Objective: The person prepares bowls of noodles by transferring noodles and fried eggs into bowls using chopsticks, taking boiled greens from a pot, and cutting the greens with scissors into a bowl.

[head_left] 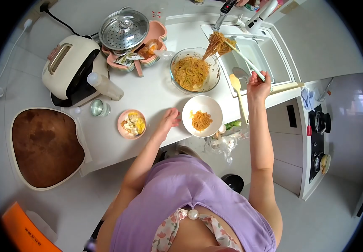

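My right hand [258, 87] grips pale chopsticks [248, 61], with a clump of sauced noodles [218, 44] at their far end. That clump hangs over the right rim of a large glass bowl [216, 76], which holds more noodles [191, 73]. In front of it stands a white bowl [211, 107] with a small portion of noodles [201, 121] inside. My left hand [169, 120] is open beside the white bowl's left rim; whether it touches is unclear. To its left sits a pink bowl [132, 124] of yellow and white food.
A yellow spatula [237, 86] lies near the sink [280, 67]. Left and behind are a cream appliance [70, 67], a plastic bottle [106, 86], a glass [100, 108], a lidded steamer pot [122, 31] and pink trays [158, 31]. Plastic bags [227, 143] are below the counter edge.
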Available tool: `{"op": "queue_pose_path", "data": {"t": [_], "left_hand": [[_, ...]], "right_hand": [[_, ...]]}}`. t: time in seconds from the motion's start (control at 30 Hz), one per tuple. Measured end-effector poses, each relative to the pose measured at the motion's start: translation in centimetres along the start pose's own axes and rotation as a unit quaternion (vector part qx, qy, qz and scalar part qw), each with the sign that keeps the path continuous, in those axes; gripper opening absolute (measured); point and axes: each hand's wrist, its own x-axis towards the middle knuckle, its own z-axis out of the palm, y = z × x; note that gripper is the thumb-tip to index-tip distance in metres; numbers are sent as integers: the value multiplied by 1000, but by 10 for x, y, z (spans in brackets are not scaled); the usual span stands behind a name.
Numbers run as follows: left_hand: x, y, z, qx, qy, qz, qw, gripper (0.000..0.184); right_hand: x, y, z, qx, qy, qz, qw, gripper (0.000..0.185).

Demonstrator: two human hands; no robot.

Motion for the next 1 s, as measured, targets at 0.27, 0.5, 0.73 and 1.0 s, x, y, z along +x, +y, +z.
{"op": "queue_pose_path", "data": {"t": [0.27,0.5,0.73,1.0], "left_hand": [[-10,-12,2,1,-3,3,1000,53],[-17,-12,-7,1,8,13,1000,51],[-25,-9,-5,-4,6,22,1000,51],[-26,-10,8,12,-17,-2,1000,62]], "right_hand": [[-9,-21,12,5,-22,-8,1000,25],[-39,-60,13,23,-44,12,999,21],[-89,-75,-26,-64,-42,44,996,25],[-142,-37,-88,-464,-153,65,870,46]]}}
